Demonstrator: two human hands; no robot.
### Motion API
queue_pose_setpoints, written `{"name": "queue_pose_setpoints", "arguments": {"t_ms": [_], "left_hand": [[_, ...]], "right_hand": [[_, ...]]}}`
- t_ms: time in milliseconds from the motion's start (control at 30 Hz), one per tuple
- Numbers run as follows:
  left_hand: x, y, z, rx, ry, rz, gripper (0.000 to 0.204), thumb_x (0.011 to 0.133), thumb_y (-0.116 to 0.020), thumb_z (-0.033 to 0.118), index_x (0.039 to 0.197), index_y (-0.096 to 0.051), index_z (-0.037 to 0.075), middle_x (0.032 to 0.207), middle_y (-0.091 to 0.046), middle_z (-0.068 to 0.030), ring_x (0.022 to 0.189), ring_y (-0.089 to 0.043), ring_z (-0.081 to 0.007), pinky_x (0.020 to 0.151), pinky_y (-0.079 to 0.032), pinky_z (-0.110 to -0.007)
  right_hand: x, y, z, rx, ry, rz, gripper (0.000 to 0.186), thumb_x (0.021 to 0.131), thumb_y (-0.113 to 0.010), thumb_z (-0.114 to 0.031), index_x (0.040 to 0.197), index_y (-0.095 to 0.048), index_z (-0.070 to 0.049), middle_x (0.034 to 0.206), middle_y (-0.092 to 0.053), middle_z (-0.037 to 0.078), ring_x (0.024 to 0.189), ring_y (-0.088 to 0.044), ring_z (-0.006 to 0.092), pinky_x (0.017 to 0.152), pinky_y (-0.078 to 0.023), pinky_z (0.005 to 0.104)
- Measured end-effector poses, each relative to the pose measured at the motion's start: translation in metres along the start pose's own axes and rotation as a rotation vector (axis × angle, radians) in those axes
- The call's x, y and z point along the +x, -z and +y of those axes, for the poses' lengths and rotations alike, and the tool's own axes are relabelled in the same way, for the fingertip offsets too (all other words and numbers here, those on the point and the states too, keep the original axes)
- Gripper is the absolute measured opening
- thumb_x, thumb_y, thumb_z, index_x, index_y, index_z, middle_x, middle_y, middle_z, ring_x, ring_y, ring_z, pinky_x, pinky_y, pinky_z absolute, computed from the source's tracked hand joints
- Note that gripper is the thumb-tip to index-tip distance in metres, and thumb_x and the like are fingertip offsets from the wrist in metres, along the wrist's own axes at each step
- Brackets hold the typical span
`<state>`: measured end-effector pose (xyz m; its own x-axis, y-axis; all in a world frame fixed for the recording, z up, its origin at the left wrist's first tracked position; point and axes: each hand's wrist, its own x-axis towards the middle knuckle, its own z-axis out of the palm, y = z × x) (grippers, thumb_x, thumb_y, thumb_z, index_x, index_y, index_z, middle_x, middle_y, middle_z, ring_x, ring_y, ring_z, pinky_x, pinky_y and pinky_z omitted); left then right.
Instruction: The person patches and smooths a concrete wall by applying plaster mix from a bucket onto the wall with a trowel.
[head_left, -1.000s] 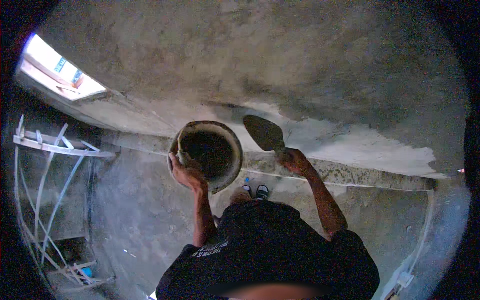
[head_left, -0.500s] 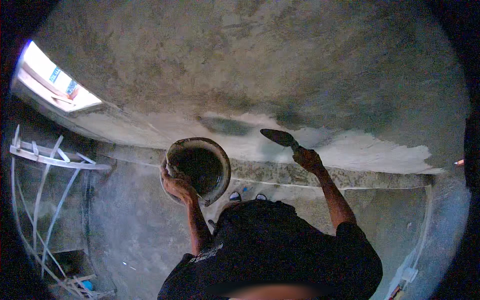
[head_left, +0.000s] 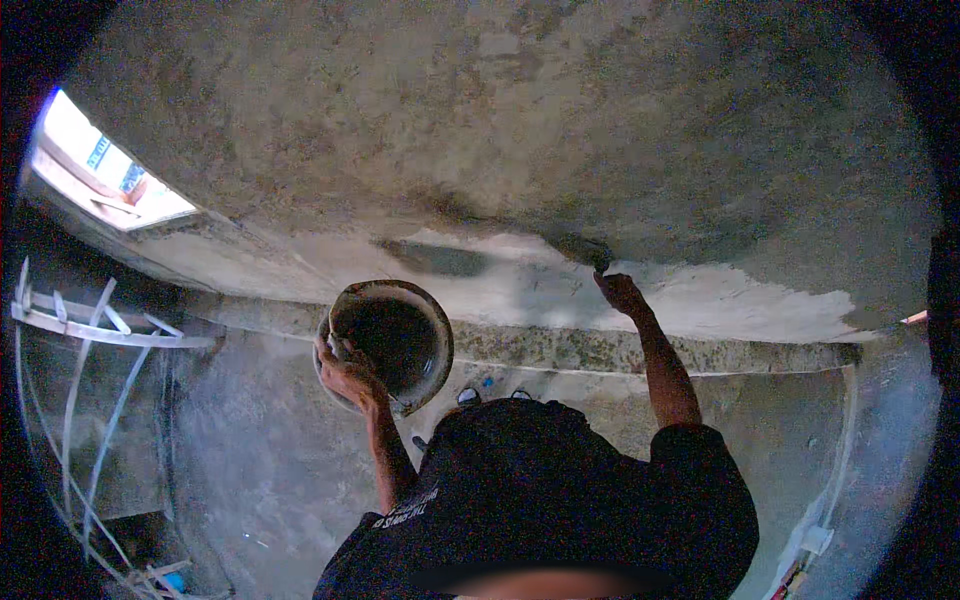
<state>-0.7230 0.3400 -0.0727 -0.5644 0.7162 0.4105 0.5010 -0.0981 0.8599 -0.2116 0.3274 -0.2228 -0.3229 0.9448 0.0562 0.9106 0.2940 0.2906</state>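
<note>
My left hand (head_left: 347, 377) grips the rim of a round pan (head_left: 392, 340) that holds dark wet mortar, kept at chest height. My right hand (head_left: 620, 292) is raised and closed on the handle of a trowel (head_left: 585, 252). The trowel blade is pressed flat against the grey ceiling (head_left: 500, 120), at the edge of a darker, wet patch of plaster. Its blade is hard to tell apart from the dark patch.
A bright window opening (head_left: 105, 175) sits at the upper left. A white metal frame (head_left: 90, 330) with thin bars stands at the left. Below the ceiling runs a pale wall band (head_left: 740, 300) and a rough ledge (head_left: 560, 350). My feet (head_left: 490, 395) show far below.
My right hand has carried the trowel from beside the pan up and to the right, onto the ceiling. The pan has dropped slightly with my left hand.
</note>
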Motion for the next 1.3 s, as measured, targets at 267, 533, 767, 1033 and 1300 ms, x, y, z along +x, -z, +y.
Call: {"name": "queue_pose_setpoints", "arguments": {"t_ms": [267, 533, 767, 1033, 1300], "left_hand": [[0.015, -0.004, -0.033, -0.324, 0.177, -0.124, 0.034, 0.075, -0.050, 0.005, 0.109, -0.049, 0.002, 0.096, -0.057, -0.0148, 0.084, -0.054, -0.0273, 0.077, -0.042, -0.034], [0.012, -0.008, 0.012, -0.354, 0.273, -0.060, 0.028, 0.081, -0.047, 0.014, 0.105, -0.052, 0.000, 0.097, -0.056, -0.0119, 0.084, -0.054, -0.0235, 0.076, -0.043, -0.033], [0.010, -0.020, 0.058, -0.699, 0.601, -0.117, 0.041, 0.087, -0.037, 0.034, 0.097, -0.057, 0.000, 0.089, -0.054, -0.0077, 0.078, -0.049, -0.0167, 0.068, -0.041, -0.028], [0.007, -0.012, 0.082, -0.627, 0.685, -0.163, 0.042, 0.086, -0.038, 0.037, 0.096, -0.059, 0.002, 0.077, -0.055, -0.0068, 0.069, -0.049, -0.0151, 0.063, -0.041, -0.027], [-0.001, -0.018, 0.070, -0.488, 0.453, -0.178, 0.041, 0.087, -0.037, 0.034, 0.097, -0.057, -0.001, 0.093, -0.054, -0.0100, 0.081, -0.050, -0.0179, 0.072, -0.041, -0.028]], "right_hand": [[-0.039, -0.025, -0.022, 0.267, -0.081, 0.007, 0.017, 0.078, -0.049, -0.017, 0.090, -0.054, -0.006, 0.052, -0.047, 0.007, 0.046, -0.047, 0.0226, 0.042, -0.034, 0.0362], [-0.011, 0.036, -0.030, 0.300, -0.051, 0.176, 0.024, 0.077, -0.046, -0.013, 0.100, -0.048, -0.004, 0.061, -0.050, 0.009, 0.055, -0.049, 0.0223, 0.048, -0.036, 0.0344], [-0.004, -0.016, -0.011, -0.191, 0.126, -0.057, 0.040, 0.075, -0.042, -0.006, 0.115, -0.038, -0.002, 0.065, -0.049, 0.008, 0.060, -0.049, 0.0191, 0.051, -0.036, 0.0344], [-0.014, 0.013, -0.017, 0.240, 0.026, 0.016, 0.038, 0.077, -0.042, -0.015, 0.115, -0.041, -0.013, 0.056, -0.052, 0.010, 0.050, -0.051, 0.0260, 0.045, -0.038, 0.0392], [0.022, 0.031, -0.007, 0.029, 0.023, 0.130, 0.040, 0.076, -0.044, -0.012, 0.114, -0.037, -0.003, 0.048, -0.045, 0.006, 0.041, -0.046, 0.0213, 0.038, -0.035, 0.0346]]}}
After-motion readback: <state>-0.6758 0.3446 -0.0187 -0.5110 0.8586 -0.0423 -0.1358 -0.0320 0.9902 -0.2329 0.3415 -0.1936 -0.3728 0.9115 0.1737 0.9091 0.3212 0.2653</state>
